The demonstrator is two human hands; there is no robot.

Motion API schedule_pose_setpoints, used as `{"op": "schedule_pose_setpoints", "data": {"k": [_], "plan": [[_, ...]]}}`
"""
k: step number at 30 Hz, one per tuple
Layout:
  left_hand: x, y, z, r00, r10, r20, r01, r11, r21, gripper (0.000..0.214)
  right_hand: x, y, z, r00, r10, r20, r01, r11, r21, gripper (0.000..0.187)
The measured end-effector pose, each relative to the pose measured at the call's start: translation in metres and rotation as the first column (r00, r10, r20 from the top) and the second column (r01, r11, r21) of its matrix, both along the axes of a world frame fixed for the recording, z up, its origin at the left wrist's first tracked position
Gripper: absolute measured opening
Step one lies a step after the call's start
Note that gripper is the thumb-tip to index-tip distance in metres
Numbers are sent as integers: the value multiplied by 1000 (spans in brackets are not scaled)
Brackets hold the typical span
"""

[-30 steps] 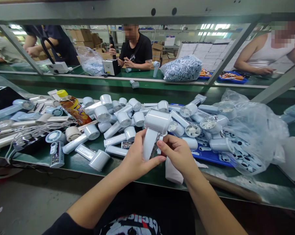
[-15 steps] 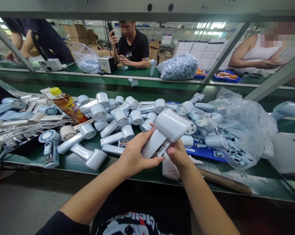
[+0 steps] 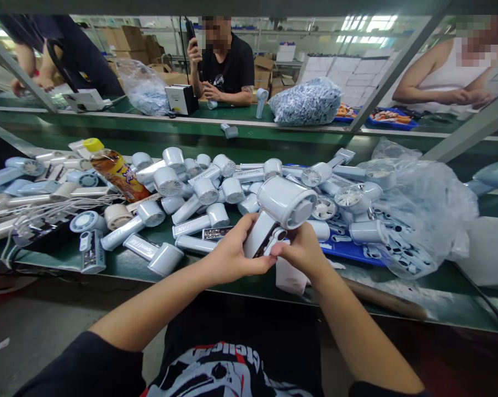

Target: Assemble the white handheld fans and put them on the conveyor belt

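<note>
A light blue handheld fan (image 3: 282, 199) is held up over the front of the bench, its round head tilted up and to the right. My left hand (image 3: 231, 252) is closed around its handle from the left. My right hand (image 3: 307, 251) closes on the handle's other side, its thumb against a small pale cover piece (image 3: 278, 236) at the dark opening in the handle. The right fingertips are hidden behind the fan. Many similar fans (image 3: 166, 259) lie heaped beyond my hands. A blue tray (image 3: 356, 252) with small cover pieces is to the right.
A clear plastic bag (image 3: 434, 209) of small parts slumps at the right. A drink bottle (image 3: 118, 171) leans among the fans at the left, beside white cables (image 3: 67, 207). A brown rod (image 3: 381, 298) lies along the front edge. Across the bench, several people work beyond the metal frame.
The fan has turned so that its vented end and handle opening show more. My right thumb has come onto the small cover piece at the opening. The view has shifted slightly.
</note>
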State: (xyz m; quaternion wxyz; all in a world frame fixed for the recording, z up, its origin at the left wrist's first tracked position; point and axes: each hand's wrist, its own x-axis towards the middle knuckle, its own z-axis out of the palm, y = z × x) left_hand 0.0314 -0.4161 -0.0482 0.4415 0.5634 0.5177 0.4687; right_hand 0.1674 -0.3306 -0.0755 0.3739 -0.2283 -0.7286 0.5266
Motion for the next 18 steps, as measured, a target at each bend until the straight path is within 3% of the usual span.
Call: {"op": "schedule_pose_setpoints", "data": {"k": [3,6,7,10,13,15,18], "plan": [[1,-3,-7,929,-31,368,87,987,-138,44,24,-3,8,984,76,160,-94,990,109,43],[2,-4,-13,755,64,652,90,976,-200,39,66,-9,0,903,-152,401,-6,930,367,38],[1,-3,-15,696,104,711,76,974,-216,39,81,-10,-9,838,-263,478,8,882,472,39],[-4,1,-19,574,197,795,38,963,-266,40,122,-9,-48,651,-413,636,-152,751,643,47],[-8,4,-21,511,250,822,-22,960,-278,35,143,-7,-79,592,-492,638,-214,668,713,30],[-7,6,-22,502,282,818,-74,956,-284,33,146,-11,-81,603,-485,633,-167,699,695,29],[-1,7,-25,556,340,758,-161,939,-304,36,139,-26,-60,676,-391,625,22,858,513,29]]}}
